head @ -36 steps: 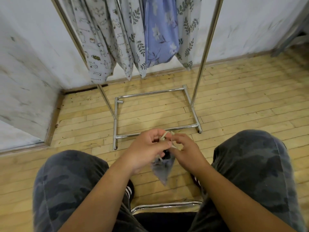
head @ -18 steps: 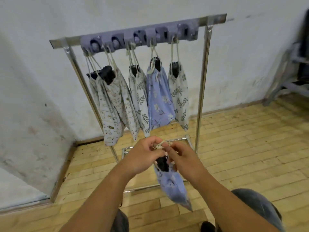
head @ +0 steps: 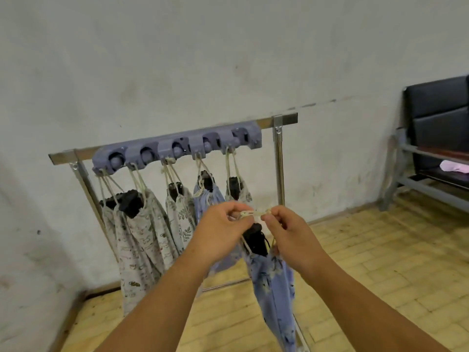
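The left grip [head: 220, 232] is pinching one end of a beige drawstring [head: 254, 213] between thumb and forefinger. The right grip [head: 291, 237] is pinching the other end in the same way, so both are closing narrowly on this cord. The cord is running almost level, from left to right, between them.

A blue flowered pouch [head: 274, 283] is hanging from the cord in the air, just below both hands and in front of the rack. Its long axis is standing nearly upright. The mouth is pointing up toward the hands, and the lower end is pointing down and a little to the right, leaving the picture at the lower edge. A black thing [head: 255, 241] is sticking out of the mouth and leaning up and to the left; I cannot tell what it is.

Behind the hands, a metal rack [head: 279, 174] is carrying a grey hook strip [head: 177, 151]. More pouches [head: 142, 232] are hanging there by their cords, mouths upward. The rack is standing on a wooden floor [head: 380, 262] against a white wall [head: 228, 59]. Well apart, at the right, a pink cloth [head: 454, 169] is lying on a dark seat [head: 436, 118].
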`<control>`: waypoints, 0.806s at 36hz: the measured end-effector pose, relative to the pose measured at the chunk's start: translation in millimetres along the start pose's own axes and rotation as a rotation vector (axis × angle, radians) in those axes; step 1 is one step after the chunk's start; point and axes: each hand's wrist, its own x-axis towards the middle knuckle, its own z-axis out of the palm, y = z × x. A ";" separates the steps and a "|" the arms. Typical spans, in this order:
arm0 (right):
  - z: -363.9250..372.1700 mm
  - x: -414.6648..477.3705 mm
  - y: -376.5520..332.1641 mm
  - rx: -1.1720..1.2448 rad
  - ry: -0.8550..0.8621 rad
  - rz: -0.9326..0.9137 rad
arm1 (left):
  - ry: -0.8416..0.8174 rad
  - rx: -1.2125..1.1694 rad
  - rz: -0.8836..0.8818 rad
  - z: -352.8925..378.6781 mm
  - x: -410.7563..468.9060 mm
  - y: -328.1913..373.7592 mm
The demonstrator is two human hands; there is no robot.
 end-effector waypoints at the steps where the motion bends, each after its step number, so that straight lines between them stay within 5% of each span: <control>1: -2.9 10.1 -3.2 0.001 0.022 -0.012 | 0.031 -0.010 0.006 -0.4 11.0 4.5; 6: -11.8 70.0 -28.1 -0.031 0.140 -0.095 | 0.158 -0.072 0.070 -8.6 62.9 32.6; 16: -24.1 166.0 -70.3 -0.107 0.303 -0.148 | 0.373 0.231 0.234 -27.7 158.7 70.6; 21: -17.1 193.7 -52.9 -0.207 0.341 -0.058 | 0.313 0.596 0.253 -23.7 175.2 63.7; 29: -19.3 170.1 -38.7 -0.152 0.344 -0.060 | 0.218 0.494 0.332 -35.7 153.8 40.1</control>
